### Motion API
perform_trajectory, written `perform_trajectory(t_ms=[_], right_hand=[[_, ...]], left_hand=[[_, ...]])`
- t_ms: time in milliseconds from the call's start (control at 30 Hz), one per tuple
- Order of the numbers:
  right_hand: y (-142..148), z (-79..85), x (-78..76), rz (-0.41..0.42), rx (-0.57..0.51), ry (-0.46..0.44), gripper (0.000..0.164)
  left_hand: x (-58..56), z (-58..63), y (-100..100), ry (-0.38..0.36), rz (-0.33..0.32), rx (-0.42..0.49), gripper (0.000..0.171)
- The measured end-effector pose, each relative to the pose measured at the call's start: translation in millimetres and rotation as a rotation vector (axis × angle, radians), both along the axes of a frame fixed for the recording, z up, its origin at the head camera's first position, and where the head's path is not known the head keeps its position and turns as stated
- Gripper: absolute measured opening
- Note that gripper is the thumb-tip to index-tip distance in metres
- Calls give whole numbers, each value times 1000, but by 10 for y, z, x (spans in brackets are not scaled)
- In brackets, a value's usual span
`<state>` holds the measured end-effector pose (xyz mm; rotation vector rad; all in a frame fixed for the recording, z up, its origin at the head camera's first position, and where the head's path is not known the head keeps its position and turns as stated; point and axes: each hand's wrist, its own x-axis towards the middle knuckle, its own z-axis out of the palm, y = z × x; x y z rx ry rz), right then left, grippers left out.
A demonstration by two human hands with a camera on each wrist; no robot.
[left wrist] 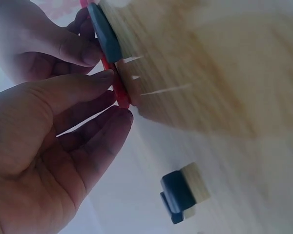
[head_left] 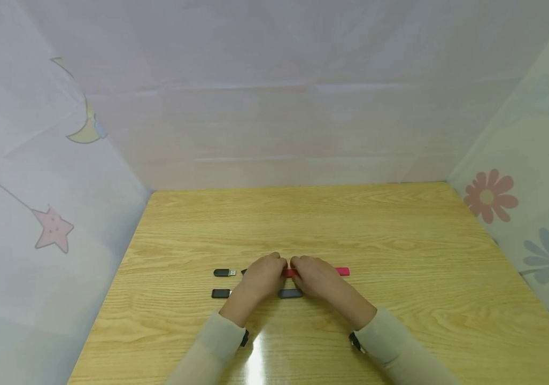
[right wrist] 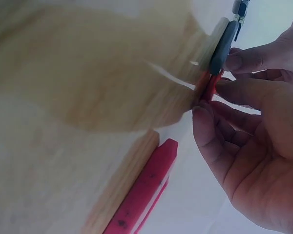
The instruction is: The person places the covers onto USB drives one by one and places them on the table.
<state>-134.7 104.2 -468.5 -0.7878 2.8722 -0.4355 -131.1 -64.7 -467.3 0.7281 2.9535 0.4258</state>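
In the head view, a red USB stick [head_left: 291, 272] lies between my two hands at the middle of the table. My left hand [head_left: 263, 275] pinches its left end, thumb and fingertips close to the wood. From the other side my right hand [head_left: 314, 275] pinches the right end. The red stick [left wrist: 120, 92] shows between thumb and fingers in the left wrist view, and the same red body [right wrist: 212, 87] in the right wrist view. Just nearer to me lies a dark grey-blue stick [head_left: 291, 293], which overlaps the red one in both wrist views.
To the left lie two black USB sticks, one farther back [head_left: 222, 272] and one nearer [head_left: 220, 293]. A dark tip [head_left: 244, 271] peeks out beside my left hand. Right of my right hand is a pink stick [head_left: 343, 271]. The wooden table [head_left: 399, 230] meets printed cloth walls.
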Motion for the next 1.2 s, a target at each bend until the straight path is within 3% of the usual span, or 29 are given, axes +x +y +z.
perform_trajectory(t_ms=[233,433,600,767,967,1200], right_hand=[[0,86,55,-22,38,23,8],[5,140,112,-33,35,54,25],[-5,174,178,-30,2,68,35],[-40,226,265,3,-68,38,45],[-116,255,371,58,-73,-24,48],[-280,248,445,112,-51,-76,48]], left_hand=[[29,29,-64,36,4,-41,10],[106,73,-195,98,-11,-87,18],[217,119,-401,102,-6,-18,28],[368,120,-687,75,21,97,35],[535,73,-1053,-28,56,234,42],[644,22,-1342,-84,134,211,43]])
